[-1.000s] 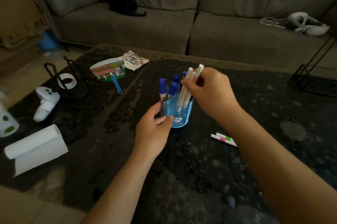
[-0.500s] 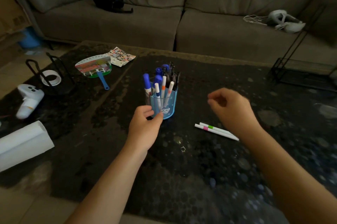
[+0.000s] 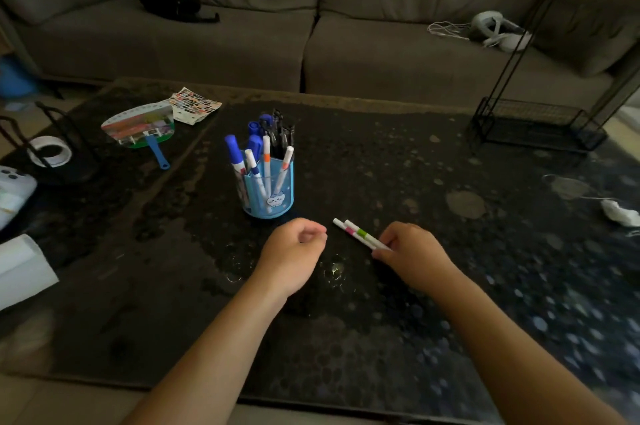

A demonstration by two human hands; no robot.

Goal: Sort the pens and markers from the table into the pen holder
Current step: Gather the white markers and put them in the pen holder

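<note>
Sofa (image 3: 242, 33) cushions in grey fill the far side beyond the dark, speckled coffee table (image 3: 398, 175), and everything else is placed from the blue pen holder (image 3: 272, 190) standing upright near the table's middle. Far behind the holder to the left, a black bundle (image 3: 166, 0) lies on the sofa seat; far behind to the right sits a white headset with cables (image 3: 498, 30). A black wire rack (image 3: 533, 126) stands on the table well to the holder's right. Left of the holder and farther back lies a hand fan with a blue handle (image 3: 142, 128), and beyond that a roll of tape (image 3: 50, 155). The holder carries blue-capped markers (image 3: 231, 149), black pens (image 3: 282, 133) and white pens with orange bands (image 3: 266, 159). Just in front of the holder, the left hand (image 3: 294, 248) hovers above the table with fingers curled loosely inward, empty. To the holder's front right, the right hand (image 3: 412, 251) has its fingertips pressed on the near ends of two white pens (image 3: 356, 233), one banded pink, one green, which lie side by side, touching, flat on the table.
</note>
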